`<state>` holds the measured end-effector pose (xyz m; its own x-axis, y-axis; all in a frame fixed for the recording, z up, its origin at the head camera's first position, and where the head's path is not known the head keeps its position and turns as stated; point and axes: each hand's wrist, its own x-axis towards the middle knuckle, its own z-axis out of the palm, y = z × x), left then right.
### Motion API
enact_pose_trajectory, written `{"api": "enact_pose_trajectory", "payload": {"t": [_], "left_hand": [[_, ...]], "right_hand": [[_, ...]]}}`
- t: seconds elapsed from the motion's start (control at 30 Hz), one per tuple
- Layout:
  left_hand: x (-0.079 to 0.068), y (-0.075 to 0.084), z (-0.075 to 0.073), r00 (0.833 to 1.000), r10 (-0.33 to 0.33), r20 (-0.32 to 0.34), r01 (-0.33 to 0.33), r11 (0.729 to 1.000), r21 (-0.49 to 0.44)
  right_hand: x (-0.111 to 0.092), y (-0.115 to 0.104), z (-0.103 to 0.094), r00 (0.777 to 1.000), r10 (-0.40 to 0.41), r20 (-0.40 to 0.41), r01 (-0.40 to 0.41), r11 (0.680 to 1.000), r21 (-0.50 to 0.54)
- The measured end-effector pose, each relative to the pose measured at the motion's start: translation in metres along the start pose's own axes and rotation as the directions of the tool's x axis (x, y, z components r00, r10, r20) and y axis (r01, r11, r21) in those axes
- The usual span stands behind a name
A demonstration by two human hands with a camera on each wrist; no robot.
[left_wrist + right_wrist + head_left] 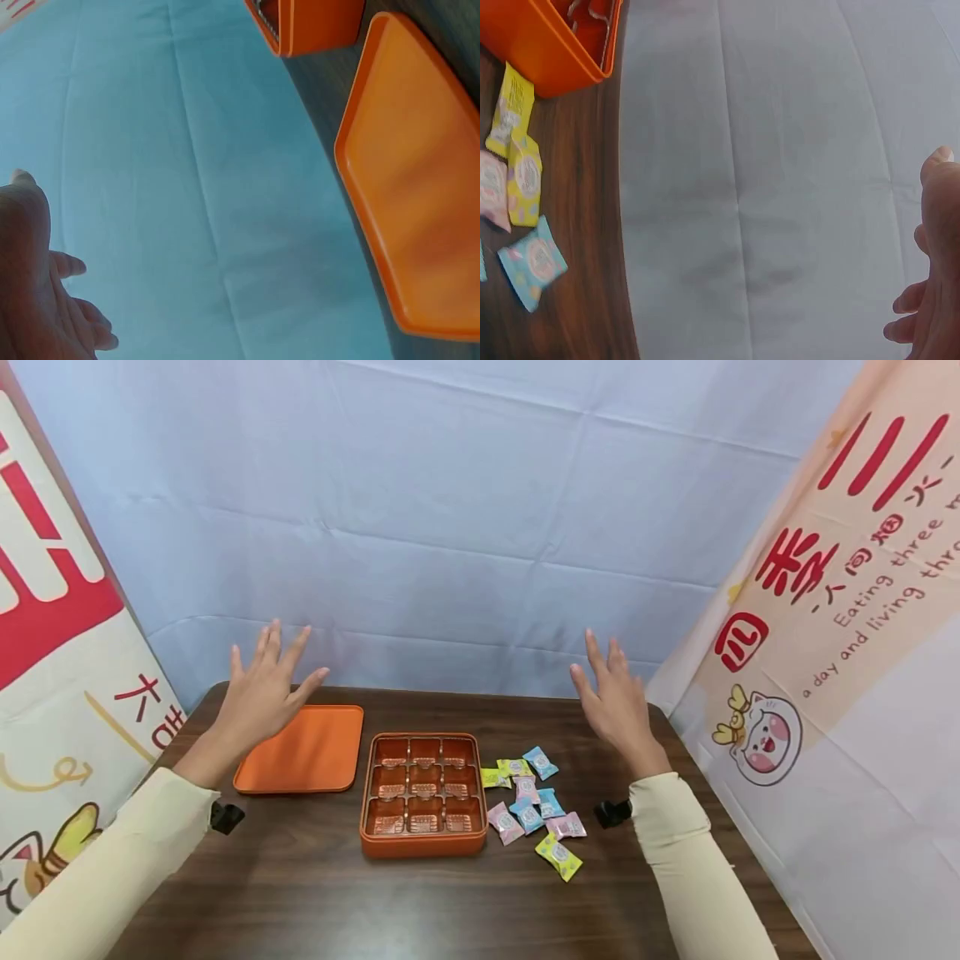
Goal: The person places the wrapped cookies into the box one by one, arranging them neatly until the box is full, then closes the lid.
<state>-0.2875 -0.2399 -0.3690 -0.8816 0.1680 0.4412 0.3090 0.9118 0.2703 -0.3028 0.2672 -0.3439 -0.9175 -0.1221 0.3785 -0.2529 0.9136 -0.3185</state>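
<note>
In the head view my left hand [258, 697] is raised over the orange lid [315, 752], fingers spread, holding nothing. My right hand [615, 706] is held up on the other side, fingers apart and nothing in them, beyond the wrapped candies. Between the hands stands an orange box [423, 847] with a divided insert of several bare compartments. Pink, blue and yellow candy packets, among them a yellow one [558, 857] and a blue one [541, 762], lie loosely to the box's right. The left wrist view shows the lid [420, 187] lying flat, its raised rim upward.
Everything lies on a dark wooden table [315, 893] with rounded far corners. A pale cloth [450, 527] hangs behind its far edge. Printed banners flank both sides, the right banner [847, 610] bearing red characters and a cartoon cat. Each wrist wears a black device.
</note>
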Motion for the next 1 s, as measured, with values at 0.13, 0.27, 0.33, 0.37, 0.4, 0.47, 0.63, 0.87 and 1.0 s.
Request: {"api": "enact_pose_trajectory", "payload": {"t": [0.13,0.27,0.33,0.37,0.4,0.47,0.63,0.87,1.0], "left_hand": [[-0.002,0.006,0.006,1.0,0.008,0.006,-0.008,1.0,-0.023],[-0.005,0.012,0.013,1.0,0.006,-0.009,-0.006,0.999,-0.032],[-0.007,0.015,0.017,1.0,0.0,-0.016,-0.001,0.999,-0.04],[-0.009,0.016,0.018,1.0,-0.002,-0.021,0.001,0.999,-0.045],[-0.01,0.018,0.02,1.0,-0.005,-0.025,0.003,0.999,-0.053],[-0.013,0.02,0.023,1.0,-0.008,-0.029,0.006,0.997,-0.074],[-0.022,0.026,0.031,0.999,-0.024,-0.032,0.02,0.992,-0.123],[-0.032,0.031,0.046,0.998,-0.045,-0.031,0.04,0.986,-0.161],[-0.035,0.033,0.05,0.998,-0.055,-0.015,0.052,0.984,-0.173]], "right_hand": [[-0.011,0.0,0.006,1.0,0.023,-0.006,-0.022,0.999,0.044],[-0.017,0.0,0.008,1.0,0.027,-0.013,-0.026,0.997,0.066],[-0.021,-0.001,0.009,1.0,0.022,-0.012,-0.021,0.997,0.079],[-0.022,-0.002,0.009,1.0,0.019,-0.013,-0.018,0.996,0.087],[-0.024,-0.002,0.01,1.0,0.02,-0.013,-0.018,0.995,0.094],[-0.027,-0.004,0.012,1.0,0.015,-0.014,-0.014,0.994,0.108],[-0.034,-0.008,0.024,1.0,0.007,0.003,-0.008,0.993,0.114],[-0.043,-0.009,0.044,0.998,0.027,0.049,-0.032,0.992,0.123],[-0.046,-0.005,0.051,0.998,0.042,0.05,-0.049,0.987,0.151]]}}
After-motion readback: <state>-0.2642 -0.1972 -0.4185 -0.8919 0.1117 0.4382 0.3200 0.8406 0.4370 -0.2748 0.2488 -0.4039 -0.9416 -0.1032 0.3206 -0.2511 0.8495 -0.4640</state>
